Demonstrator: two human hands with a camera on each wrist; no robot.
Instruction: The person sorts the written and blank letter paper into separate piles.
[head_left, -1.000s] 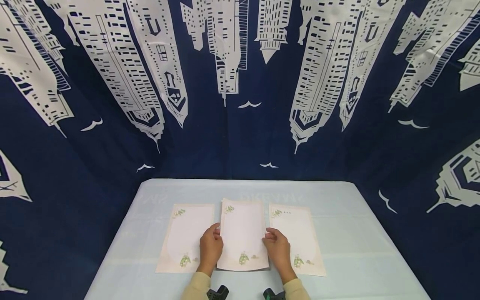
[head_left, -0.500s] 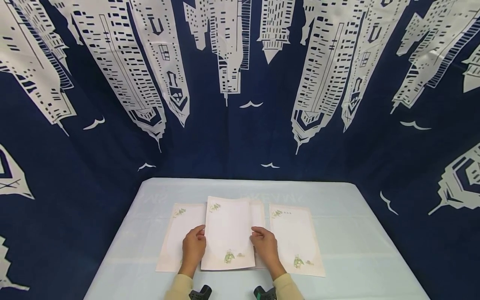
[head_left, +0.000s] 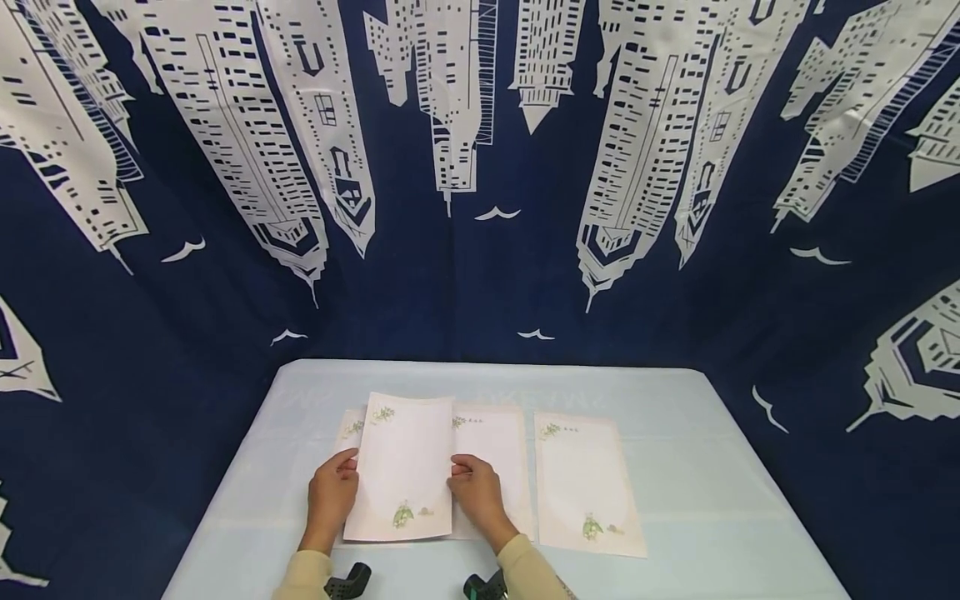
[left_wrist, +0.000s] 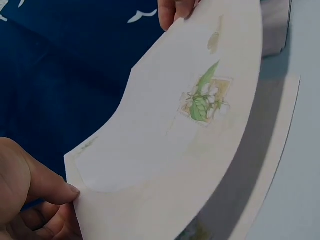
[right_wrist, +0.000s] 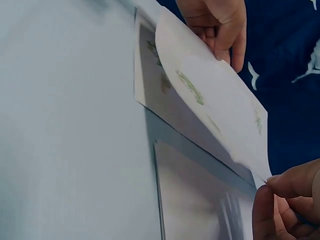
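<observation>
Both hands hold up one sheet of stationery paper, pale pink with a green leaf print near its foot. My left hand pinches its left edge between thumb and fingers; my right hand pinches the right edge. In the left wrist view the lifted paper bows in a curve, its thumb on the edge. Below it lies another sheet, mostly covered by the held one. A middle sheet, with small marks at its top, lies partly behind my right hand.
At the right lies a third sheet on the white-covered table. A dark blue curtain printed with white buildings hangs behind the table. Dark wrist-worn devices show below the hands.
Both hands have carried the held sheet leftward, from over the middle sheet to over the left one. The middle sheet with its top marks has come into view.
</observation>
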